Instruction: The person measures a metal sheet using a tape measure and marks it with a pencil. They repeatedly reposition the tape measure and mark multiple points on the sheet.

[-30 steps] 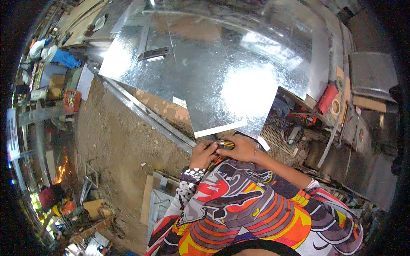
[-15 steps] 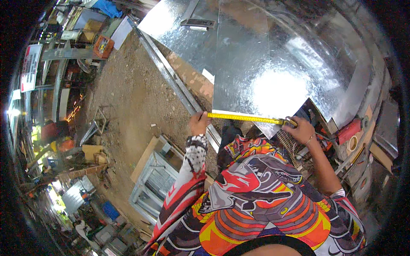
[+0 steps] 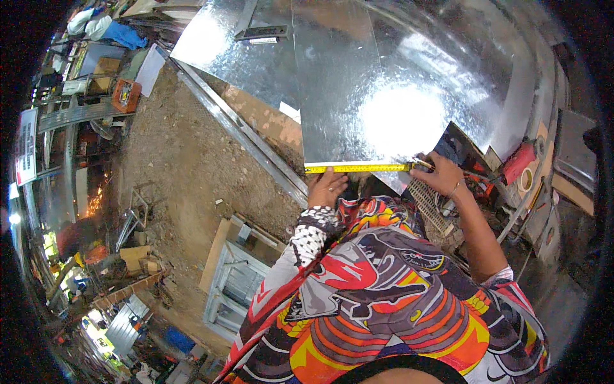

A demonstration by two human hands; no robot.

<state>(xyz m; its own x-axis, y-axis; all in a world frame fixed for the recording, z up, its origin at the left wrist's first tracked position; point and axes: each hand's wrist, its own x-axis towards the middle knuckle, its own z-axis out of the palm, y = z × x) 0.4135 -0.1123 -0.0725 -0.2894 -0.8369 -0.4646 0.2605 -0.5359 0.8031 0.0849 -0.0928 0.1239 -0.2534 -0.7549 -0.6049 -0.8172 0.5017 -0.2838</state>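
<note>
"Yellow tape measure point(image 3: 358, 169) along the near edge of the metal sheet point(image 3: 332, 121): flimsy?"

"Likely light, springy; hold its case point(image 3: 412, 166). Right hand point(image 3: 442, 175) grips that; left hand point(image 3: 327, 190) touches the blade point(image 3: 380, 168), grip unclear."

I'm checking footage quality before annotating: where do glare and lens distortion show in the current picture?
Head view: glare burns out white patches on the metal sheets, the largest right of centre; head view: the fisheye bends the surroundings toward the rim, and the corners go black; head view: the yellow tape measure lies clear of the main white patch, its fine markings too small to read.
</note>
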